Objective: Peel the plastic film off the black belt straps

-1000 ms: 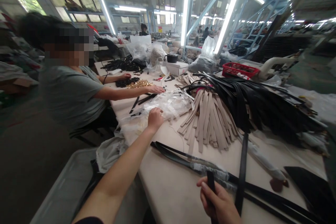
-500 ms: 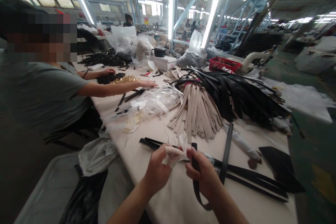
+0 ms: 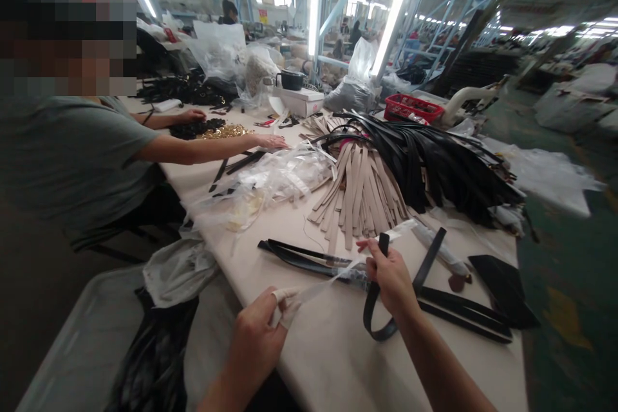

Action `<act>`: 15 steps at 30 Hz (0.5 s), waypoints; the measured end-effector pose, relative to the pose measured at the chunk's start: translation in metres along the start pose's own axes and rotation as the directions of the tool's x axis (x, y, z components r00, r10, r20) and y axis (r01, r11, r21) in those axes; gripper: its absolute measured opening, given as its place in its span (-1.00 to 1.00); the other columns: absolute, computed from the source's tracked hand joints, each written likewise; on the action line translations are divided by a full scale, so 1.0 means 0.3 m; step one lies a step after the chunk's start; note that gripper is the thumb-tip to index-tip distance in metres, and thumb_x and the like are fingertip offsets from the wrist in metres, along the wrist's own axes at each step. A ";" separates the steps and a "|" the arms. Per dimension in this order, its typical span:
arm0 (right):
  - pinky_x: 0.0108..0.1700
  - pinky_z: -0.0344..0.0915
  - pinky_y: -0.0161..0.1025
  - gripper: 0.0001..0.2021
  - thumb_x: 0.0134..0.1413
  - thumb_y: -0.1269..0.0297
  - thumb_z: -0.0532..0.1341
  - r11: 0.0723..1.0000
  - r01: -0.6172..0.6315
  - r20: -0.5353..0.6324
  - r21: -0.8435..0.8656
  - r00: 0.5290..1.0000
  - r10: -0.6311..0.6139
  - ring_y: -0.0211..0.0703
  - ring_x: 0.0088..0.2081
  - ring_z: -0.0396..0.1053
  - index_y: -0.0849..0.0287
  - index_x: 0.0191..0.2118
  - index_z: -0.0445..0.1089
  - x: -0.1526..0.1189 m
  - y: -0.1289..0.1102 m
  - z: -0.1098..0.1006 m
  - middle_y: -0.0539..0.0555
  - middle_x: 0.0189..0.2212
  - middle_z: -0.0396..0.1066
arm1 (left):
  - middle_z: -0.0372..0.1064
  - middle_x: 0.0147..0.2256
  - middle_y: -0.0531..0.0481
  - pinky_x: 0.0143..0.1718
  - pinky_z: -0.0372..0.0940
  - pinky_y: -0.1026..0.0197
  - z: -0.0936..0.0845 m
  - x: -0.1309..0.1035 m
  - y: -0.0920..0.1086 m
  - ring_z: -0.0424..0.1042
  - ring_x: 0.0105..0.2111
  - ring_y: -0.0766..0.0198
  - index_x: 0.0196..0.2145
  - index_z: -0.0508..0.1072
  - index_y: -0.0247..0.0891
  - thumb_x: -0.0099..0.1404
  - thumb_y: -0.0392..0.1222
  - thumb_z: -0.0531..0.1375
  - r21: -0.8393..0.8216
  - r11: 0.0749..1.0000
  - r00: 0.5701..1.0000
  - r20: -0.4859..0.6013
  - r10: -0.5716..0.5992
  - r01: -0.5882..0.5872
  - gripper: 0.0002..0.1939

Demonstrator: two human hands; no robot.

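A thin strip of clear plastic film [image 3: 333,278] is stretched taut between my two hands. My left hand [image 3: 255,335], with pale coverings on its fingertips, pinches the film's lower end near the table's front edge. In my right hand [image 3: 394,280] is a curled black strap [image 3: 374,322], its loop hanging below the fingers. The film's far end runs up to that hand and beyond it. Behind and beneath lies a bundle of black straps [image 3: 297,259], partly wrapped in clear plastic. A single black strap end [image 3: 429,257] sticks up just right of my right hand.
Fanned beige strips [image 3: 357,199] and a heap of black straps [image 3: 434,170] cover the table's far right. Crumpled plastic [image 3: 284,174] lies left of them. A co-worker's arm [image 3: 193,149] reaches across beside gold pieces [image 3: 226,131]. A grey bin [image 3: 72,347] stands lower left.
My hands have moved apart, the left down and leftward, the right up and rightward. The film, bunched between them before, is now drawn out long. The black strap has risen with my right hand.
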State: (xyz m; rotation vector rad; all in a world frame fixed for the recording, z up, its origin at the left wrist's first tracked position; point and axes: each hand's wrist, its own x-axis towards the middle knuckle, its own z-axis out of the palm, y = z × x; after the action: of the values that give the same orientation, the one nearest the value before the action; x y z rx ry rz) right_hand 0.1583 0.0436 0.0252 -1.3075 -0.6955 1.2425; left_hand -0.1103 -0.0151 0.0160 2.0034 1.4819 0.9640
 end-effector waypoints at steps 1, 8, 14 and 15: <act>-0.66 -0.24 -0.40 -0.51 0.07 -0.15 0.29 0.999 0.006 -0.019 -0.039 1.000 -0.006 -0.46 -0.69 -0.13 0.26 -0.19 0.48 0.015 -0.003 -0.013 -0.18 -0.68 0.04 | 0.43 -0.40 0.05 -0.43 0.28 0.31 -0.014 -0.010 -0.019 0.35 -0.50 0.32 -0.15 0.51 -0.17 0.34 -0.12 0.21 0.008 1.000 1.000 0.001 -0.009 0.009 -0.83; -0.67 -0.15 -0.36 -0.57 0.15 -0.06 0.22 0.928 0.037 -0.012 -0.370 0.999 -0.044 -0.40 -0.71 0.01 0.31 -0.31 0.48 0.220 -0.107 -0.046 -0.10 -0.70 0.19 | 0.47 -0.39 0.03 -0.32 0.34 0.31 -0.085 -0.091 -0.141 0.48 -0.38 0.23 -0.31 0.44 -0.20 0.31 -0.05 0.22 -0.071 0.974 0.977 0.015 -0.213 0.214 -0.83; -0.65 0.07 -0.43 -0.77 0.20 0.24 0.30 0.841 0.033 0.086 -0.540 0.996 0.016 -0.44 -0.69 0.13 0.31 -0.39 0.42 0.496 -0.279 0.175 -0.11 -0.62 0.31 | 0.47 -0.39 0.01 -0.32 0.32 0.25 -0.042 -0.083 -0.097 0.46 -0.38 0.17 -0.30 0.43 -0.19 0.32 -0.07 0.17 -0.190 0.937 0.955 0.105 -0.278 0.293 -0.84; -0.59 0.18 -0.43 -0.77 0.24 0.21 0.27 0.843 0.055 0.096 -0.536 0.995 -0.003 -0.43 -0.64 0.21 0.30 -0.33 0.41 0.524 -0.301 0.227 -0.09 -0.55 0.35 | 0.47 -0.41 0.00 -0.32 0.31 0.24 -0.019 -0.064 -0.085 0.46 -0.37 0.17 -0.33 0.43 -0.19 0.31 -0.09 0.16 -0.213 0.927 0.950 0.119 -0.288 0.308 -0.86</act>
State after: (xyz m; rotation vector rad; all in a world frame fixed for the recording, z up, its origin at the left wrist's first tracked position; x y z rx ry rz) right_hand 0.1615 0.2277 0.0847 -1.6929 -1.1894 1.1247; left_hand -0.1337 -0.0258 -0.0037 1.5804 1.4993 0.8633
